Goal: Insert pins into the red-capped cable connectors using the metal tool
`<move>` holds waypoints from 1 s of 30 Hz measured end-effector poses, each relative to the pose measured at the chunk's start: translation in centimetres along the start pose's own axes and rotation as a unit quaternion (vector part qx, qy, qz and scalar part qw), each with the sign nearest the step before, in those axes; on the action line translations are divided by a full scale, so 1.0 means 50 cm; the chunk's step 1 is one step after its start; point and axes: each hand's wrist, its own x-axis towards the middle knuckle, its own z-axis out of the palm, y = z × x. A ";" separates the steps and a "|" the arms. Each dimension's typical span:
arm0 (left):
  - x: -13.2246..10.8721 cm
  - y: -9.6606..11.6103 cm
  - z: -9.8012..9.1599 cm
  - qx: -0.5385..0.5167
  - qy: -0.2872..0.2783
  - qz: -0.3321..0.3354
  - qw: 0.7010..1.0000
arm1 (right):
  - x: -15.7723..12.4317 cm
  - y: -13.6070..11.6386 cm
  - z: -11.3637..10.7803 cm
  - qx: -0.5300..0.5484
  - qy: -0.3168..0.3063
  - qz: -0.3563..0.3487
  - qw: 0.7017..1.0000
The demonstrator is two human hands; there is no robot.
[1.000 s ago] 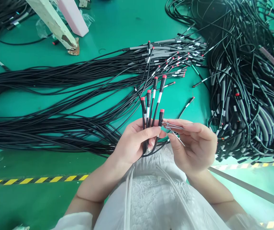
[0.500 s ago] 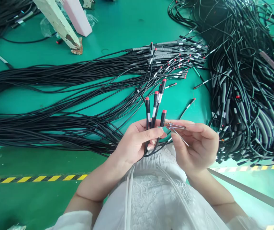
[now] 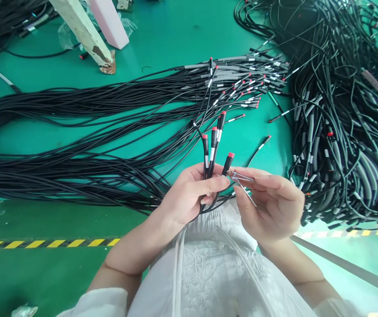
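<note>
My left hand (image 3: 189,193) is closed round several black cables with red-tipped connectors (image 3: 213,138), which stand up out of my fist like a fan. One connector (image 3: 228,162) leans to the right, its lower end by my thumb. My right hand (image 3: 271,202) is closed on thin metal tweezers (image 3: 243,180). The tweezers' tip touches the base of that leaning connector. Both hands hover above my lap, over the green floor.
A long bundle of black cables (image 3: 93,127) lies across the green floor (image 3: 162,31), its red-capped ends (image 3: 244,83) fanned out ahead. A big tangled heap of cables (image 3: 343,110) fills the right. A white post (image 3: 83,31) and pink block (image 3: 109,22) stand at the back left. Yellow-black tape (image 3: 43,243) runs near me.
The fan of connectors in my left hand has drawn closer together, and the lowest connector now tilts right. The tweezers stay at its base.
</note>
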 end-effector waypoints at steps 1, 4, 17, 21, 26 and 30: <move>0.000 0.000 0.000 -0.001 0.000 -0.001 1.000 | 0.000 0.001 -0.001 -0.007 -0.004 -0.003 1.000; 0.000 0.000 -0.003 0.002 -0.002 -0.005 1.000 | 0.000 0.002 0.000 -0.025 -0.005 -0.009 1.000; -0.001 -0.020 -0.011 0.071 -0.005 0.053 0.996 | 0.031 0.007 -0.023 -0.096 0.067 0.025 0.993; -0.004 -0.027 -0.011 0.139 -0.007 0.073 0.988 | 0.049 0.000 -0.033 -0.107 -0.032 0.118 0.987; -0.012 -0.031 -0.001 0.205 0.001 0.080 0.976 | 0.046 0.000 -0.026 -0.063 -0.056 0.164 0.983; -0.012 -0.034 0.002 0.222 0.008 0.084 0.971 | 0.038 0.002 -0.029 -0.067 -0.062 0.157 0.983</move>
